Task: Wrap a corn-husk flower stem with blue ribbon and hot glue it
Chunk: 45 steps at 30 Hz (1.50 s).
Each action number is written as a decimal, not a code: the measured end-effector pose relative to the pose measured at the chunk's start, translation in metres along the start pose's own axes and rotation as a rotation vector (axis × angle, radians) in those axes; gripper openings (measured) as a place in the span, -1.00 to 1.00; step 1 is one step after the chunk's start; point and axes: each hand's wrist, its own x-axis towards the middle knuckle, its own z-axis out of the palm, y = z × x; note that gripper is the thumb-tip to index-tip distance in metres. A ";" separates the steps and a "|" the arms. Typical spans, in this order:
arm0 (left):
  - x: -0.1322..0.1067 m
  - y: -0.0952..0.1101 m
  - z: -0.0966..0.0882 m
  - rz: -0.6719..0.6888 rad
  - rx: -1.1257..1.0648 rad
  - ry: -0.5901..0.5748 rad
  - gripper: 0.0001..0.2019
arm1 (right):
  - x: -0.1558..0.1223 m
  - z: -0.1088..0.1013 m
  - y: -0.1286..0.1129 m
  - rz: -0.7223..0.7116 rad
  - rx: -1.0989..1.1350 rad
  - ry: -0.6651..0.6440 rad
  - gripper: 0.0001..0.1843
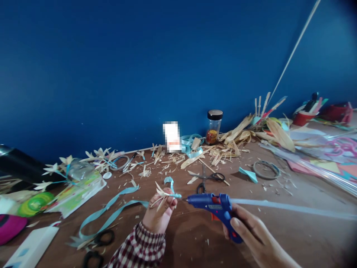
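Observation:
My left hand (161, 208) pinches a small corn husk flower (161, 193) whose pale petals point left. Light blue ribbon (175, 195) wraps its stem end, and a loose tail of it curls up behind. In my right hand (248, 227) is a blue hot glue gun (210, 203), gripped by its handle. The nozzle points left and sits close to the wrapped stem; whether they touch I cannot tell. A long translucent glue stick (287, 206) sticks out of the gun's back to the right. Scissors (205, 178) with black handles lie behind the gun.
Dry husk scraps (223, 152) litter the table's back near a black-lidded jar (214, 126). Finished husk flowers (102, 154) lie at left. A long light blue ribbon (103, 214) loops at front left, beside other black-handled scissors (103, 238). A wire ring (266, 169) rests at right.

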 end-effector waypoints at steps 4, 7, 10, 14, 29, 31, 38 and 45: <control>0.003 0.003 -0.001 0.041 0.098 -0.033 -0.76 | -0.002 -0.006 0.000 0.014 0.068 0.073 -0.62; 0.003 0.002 -0.001 0.086 0.158 -0.043 -0.77 | -0.003 -0.006 -0.007 -0.001 0.120 0.113 -0.61; 0.002 0.001 0.000 0.132 0.204 -0.050 -0.79 | -0.002 -0.003 -0.011 -0.023 0.106 0.067 -0.63; 0.001 0.001 0.001 0.184 0.281 -0.079 -0.83 | -0.003 0.000 -0.008 -0.041 0.027 0.038 -0.65; 0.001 0.006 0.000 0.240 0.382 -0.156 -0.89 | 0.001 -0.021 0.000 0.004 -0.131 0.131 -0.61; 0.001 0.006 -0.001 0.213 0.375 -0.138 -0.86 | 0.003 -0.034 0.000 -0.016 -0.145 0.205 -0.60; 0.005 0.002 -0.008 0.037 0.328 -0.039 -0.79 | -0.005 -0.121 0.012 -0.086 -0.438 0.687 -0.61; -0.003 0.000 0.008 -0.006 0.336 0.130 -0.63 | -0.016 -0.207 0.029 -0.332 -1.042 0.655 -0.70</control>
